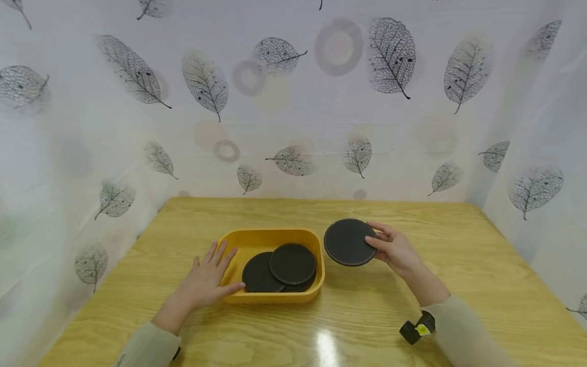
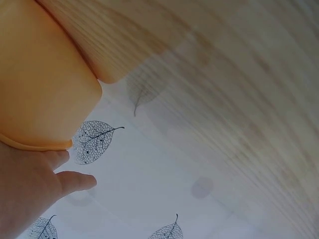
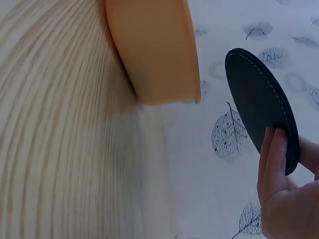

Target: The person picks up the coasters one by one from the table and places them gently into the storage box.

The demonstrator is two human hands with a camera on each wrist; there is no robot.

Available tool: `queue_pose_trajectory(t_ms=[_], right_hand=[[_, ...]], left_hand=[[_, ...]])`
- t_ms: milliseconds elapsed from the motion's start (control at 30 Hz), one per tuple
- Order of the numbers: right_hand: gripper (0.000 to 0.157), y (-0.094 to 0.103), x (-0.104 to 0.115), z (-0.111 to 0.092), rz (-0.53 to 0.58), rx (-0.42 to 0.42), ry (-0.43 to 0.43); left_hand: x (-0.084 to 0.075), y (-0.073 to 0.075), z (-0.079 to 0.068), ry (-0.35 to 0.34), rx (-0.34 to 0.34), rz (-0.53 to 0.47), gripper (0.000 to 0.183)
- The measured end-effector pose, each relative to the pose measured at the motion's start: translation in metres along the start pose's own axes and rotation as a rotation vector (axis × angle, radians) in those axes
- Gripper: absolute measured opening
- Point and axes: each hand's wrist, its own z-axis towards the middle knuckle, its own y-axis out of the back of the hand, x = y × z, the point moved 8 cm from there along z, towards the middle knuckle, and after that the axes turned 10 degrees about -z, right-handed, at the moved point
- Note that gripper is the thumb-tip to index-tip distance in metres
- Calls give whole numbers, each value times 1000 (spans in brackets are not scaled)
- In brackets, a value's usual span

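Observation:
A round black coaster [image 1: 350, 242] with a stitched edge is pinched at its right side by my right hand [image 1: 398, 251], thumb on top and fingers beneath. In the right wrist view the same coaster [image 3: 259, 102] stands tilted, clear of the table. My left hand [image 1: 206, 279] spreads its fingers over the left rim of a yellow tray [image 1: 243, 237]. Inside the tray, toward its right, several black coasters [image 1: 292, 263] lie overlapping. The left wrist view shows the outer wall of the tray [image 2: 45, 74] with part of my left hand [image 2: 30, 184] at its rim.
The tray rests on a light wooden table [image 1: 390, 316]. Behind and at the sides hangs a pale sheet [image 1: 298, 112] printed with leaves. A black device with a yellow mark [image 1: 418, 329] is strapped at my right wrist.

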Motion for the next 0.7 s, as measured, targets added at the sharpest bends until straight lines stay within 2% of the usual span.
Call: queue_pose_trajectory(t_ms=[100, 300, 700], right_hand=[[60, -18, -1, 8, -15, 25, 0], [61, -47, -3, 22, -43, 64, 0], [54, -86, -10, 39, -102, 98, -16]], left_hand=[[1, -1, 0, 1, -3, -6, 82], [1, -2, 1, -6, -14, -6, 81], [2, -2, 1, -6, -11, 5, 82]])
